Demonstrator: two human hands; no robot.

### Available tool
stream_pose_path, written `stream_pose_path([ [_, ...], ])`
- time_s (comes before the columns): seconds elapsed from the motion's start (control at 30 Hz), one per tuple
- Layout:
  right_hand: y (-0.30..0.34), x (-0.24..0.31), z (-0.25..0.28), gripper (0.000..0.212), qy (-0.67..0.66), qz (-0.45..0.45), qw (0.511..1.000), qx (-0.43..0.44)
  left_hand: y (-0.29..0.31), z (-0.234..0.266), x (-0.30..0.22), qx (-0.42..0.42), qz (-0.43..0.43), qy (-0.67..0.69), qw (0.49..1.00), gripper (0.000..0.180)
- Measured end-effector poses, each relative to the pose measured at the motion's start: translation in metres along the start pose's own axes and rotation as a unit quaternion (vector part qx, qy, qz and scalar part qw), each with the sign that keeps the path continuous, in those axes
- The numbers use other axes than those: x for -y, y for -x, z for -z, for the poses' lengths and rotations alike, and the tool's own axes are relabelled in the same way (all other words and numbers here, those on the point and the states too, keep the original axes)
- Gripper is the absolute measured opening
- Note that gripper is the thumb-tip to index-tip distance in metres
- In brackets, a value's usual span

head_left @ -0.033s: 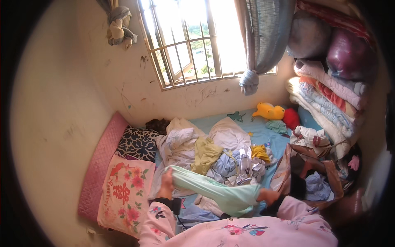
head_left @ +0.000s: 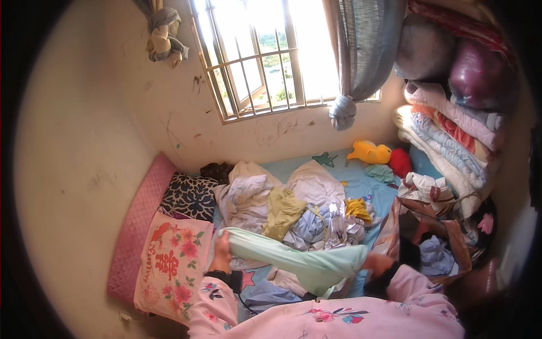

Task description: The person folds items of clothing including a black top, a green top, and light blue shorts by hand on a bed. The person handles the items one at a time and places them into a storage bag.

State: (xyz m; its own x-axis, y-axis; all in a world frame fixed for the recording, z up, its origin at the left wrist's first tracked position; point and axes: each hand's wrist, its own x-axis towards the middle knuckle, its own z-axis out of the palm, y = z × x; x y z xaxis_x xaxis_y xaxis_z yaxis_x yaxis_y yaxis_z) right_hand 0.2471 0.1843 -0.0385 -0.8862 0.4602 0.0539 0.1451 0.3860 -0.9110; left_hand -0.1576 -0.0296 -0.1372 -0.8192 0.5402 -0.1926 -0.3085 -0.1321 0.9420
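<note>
Stretched between my two hands is a pale green garment [head_left: 302, 261], held over the bed with its middle sagging toward me. My left hand [head_left: 222, 252] is closed on its left end, while my right hand [head_left: 377, 264] grips the right end. What kind of garment it is cannot be made out. Beyond it lies a loose pile of clothes, with an olive-yellow garment [head_left: 282, 213], a light blue one [head_left: 309, 227] and a mustard one [head_left: 358, 209]. Nearer to me, partly under the held cloth, a blue garment [head_left: 272, 297] rests on the bed.
On the left are a pink floral pillow [head_left: 179, 257], a black patterned pillow [head_left: 189, 196] and a pink headboard [head_left: 138, 226]. An open bag of clothes [head_left: 389, 237] stands at right, below stacked quilts [head_left: 446, 152]. A yellow plush toy [head_left: 370, 152] sits near the barred window [head_left: 265, 55].
My hands have drawn slightly apart, the left one to the left and the right one to the right. The green garment is pulled wider between them.
</note>
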Motion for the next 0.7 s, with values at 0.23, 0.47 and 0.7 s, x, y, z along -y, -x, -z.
stream_pose_path([
  [0.23,0.038,-0.037,0.191,0.017,-0.207,-0.002,0.927,-0.314,-0.007,0.110,-0.022,-0.100,-0.072,-0.035,0.992,0.030],
  [0.47,-0.009,0.058,0.127,0.019,-0.269,0.030,0.898,-0.347,-0.025,0.169,0.022,-0.241,-0.120,-0.475,0.838,0.016],
  [0.7,-0.048,0.113,-0.018,0.022,-0.259,0.028,0.965,-0.014,0.072,-0.070,0.081,0.348,-0.238,-0.460,0.781,0.068],
])
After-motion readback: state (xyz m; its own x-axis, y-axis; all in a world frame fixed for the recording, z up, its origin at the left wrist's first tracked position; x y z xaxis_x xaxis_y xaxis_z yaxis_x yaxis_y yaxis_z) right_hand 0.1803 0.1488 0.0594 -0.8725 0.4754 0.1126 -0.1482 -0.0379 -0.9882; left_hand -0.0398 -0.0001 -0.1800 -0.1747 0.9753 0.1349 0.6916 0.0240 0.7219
